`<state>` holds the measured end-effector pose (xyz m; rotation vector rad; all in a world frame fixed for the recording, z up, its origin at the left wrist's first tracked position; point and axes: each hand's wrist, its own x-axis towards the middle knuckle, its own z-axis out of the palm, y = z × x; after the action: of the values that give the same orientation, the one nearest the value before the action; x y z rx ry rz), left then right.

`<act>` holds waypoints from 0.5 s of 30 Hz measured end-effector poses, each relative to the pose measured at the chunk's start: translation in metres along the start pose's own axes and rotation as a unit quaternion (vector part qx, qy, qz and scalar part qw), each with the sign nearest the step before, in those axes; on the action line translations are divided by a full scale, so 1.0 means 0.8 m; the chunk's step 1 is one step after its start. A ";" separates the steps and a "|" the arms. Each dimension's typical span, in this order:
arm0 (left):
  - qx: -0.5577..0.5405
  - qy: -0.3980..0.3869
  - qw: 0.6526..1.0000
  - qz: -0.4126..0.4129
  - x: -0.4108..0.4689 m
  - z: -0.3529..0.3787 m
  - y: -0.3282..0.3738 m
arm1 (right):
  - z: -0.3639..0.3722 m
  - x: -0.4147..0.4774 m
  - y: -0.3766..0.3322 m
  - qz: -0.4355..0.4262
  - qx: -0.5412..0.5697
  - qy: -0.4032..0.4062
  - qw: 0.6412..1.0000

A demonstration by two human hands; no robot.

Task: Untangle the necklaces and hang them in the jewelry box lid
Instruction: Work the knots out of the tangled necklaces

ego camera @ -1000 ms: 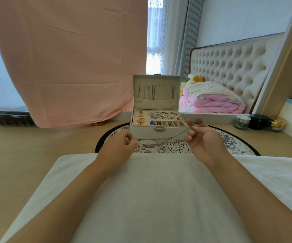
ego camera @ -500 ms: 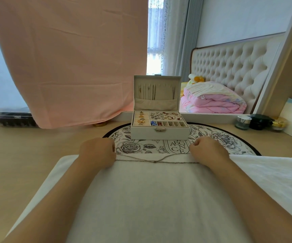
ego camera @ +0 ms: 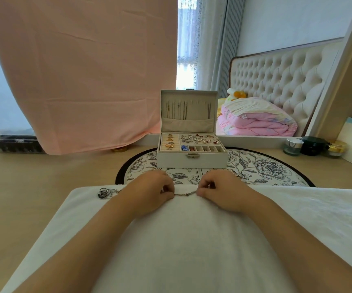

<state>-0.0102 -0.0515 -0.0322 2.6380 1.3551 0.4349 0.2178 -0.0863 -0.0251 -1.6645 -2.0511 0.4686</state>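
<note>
Necklace [ego camera: 185, 194]: thin silver chain, short span between fists.

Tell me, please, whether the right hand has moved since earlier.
Yes: the right hand moved left, from right of the jewelry box to in front of it.

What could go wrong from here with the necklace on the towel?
1. The left grip and right grip pinch the chain close together; pulling apart might tighten a knot or snap a link.
2. The pendant lies near the far left edge of the towel and could be dragged off.
</note>
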 end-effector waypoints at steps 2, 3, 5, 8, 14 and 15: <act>-0.009 0.008 1.000 -0.002 -0.001 0.000 -0.002 | 0.002 0.001 0.002 0.014 0.150 0.029 0.988; -0.013 0.012 1.000 -0.003 -0.001 0.000 -0.003 | 0.002 0.003 0.002 0.018 0.232 0.042 0.972; -0.012 0.015 1.000 -0.003 0.000 0.000 -0.005 | 0.000 0.005 0.000 0.030 0.322 0.060 0.944; -0.008 0.022 1.000 -0.005 -0.001 0.003 -0.006 | -0.004 0.004 -0.002 0.045 0.329 0.080 0.940; -0.180 0.087 0.980 -0.019 -0.003 0.004 0.005 | -0.006 0.005 -0.002 -0.004 0.312 0.065 0.948; -0.256 0.105 0.961 -0.015 -0.002 0.005 0.010 | -0.004 0.006 -0.004 -0.011 0.316 0.066 0.946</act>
<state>-0.0037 -0.0571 -0.0344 2.1887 1.1356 0.9401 0.2161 -0.0823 -0.0197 -1.2408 -1.5836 0.8729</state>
